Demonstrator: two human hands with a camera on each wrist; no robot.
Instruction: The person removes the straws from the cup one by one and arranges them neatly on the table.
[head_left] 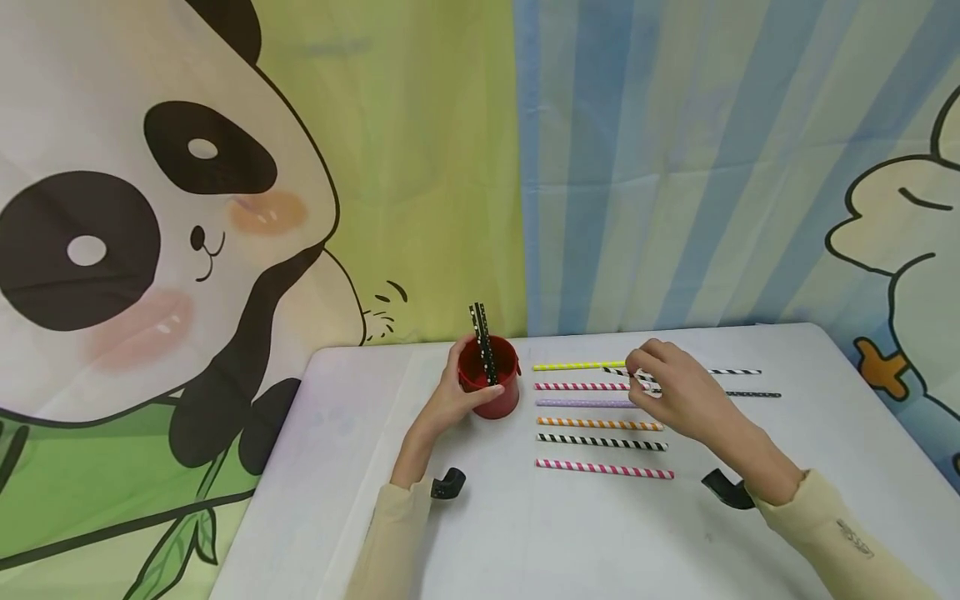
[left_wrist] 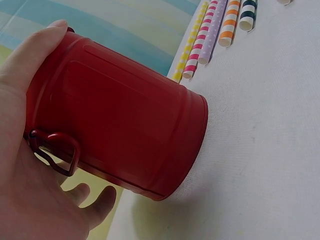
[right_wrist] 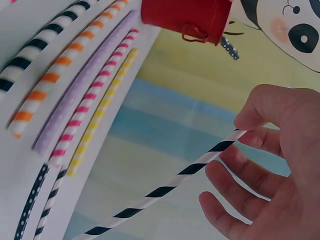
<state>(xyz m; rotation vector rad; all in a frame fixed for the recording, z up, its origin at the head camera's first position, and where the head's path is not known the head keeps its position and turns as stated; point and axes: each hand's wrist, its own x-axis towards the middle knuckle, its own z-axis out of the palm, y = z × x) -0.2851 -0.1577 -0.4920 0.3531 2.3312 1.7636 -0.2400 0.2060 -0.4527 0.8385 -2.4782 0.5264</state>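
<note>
My left hand [head_left: 444, 407] holds a small red metal bucket [left_wrist: 120, 115] near its rim, with the thumb along the near side. Inside the bucket lean two black straws with white dots [head_left: 482, 337]. To the right, my right hand [head_left: 678, 392] pinches one end of a black-and-white striped paper straw [right_wrist: 161, 191] between thumb and forefinger, above the far part of the row. On the table beneath that hand lie another black-and-white striped straw [right_wrist: 50, 205] and a black dotted straw [right_wrist: 31, 202], both partly hidden by it in the head view.
Between the hands, straws lie side by side on the white table [head_left: 570, 533]: yellow [head_left: 570, 366], red-striped [head_left: 577, 387], lilac [head_left: 581, 403], orange [head_left: 600, 423], black-striped [head_left: 600, 442] and pink-striped [head_left: 603, 469]. Behind the table hangs a printed curtain [head_left: 600, 167].
</note>
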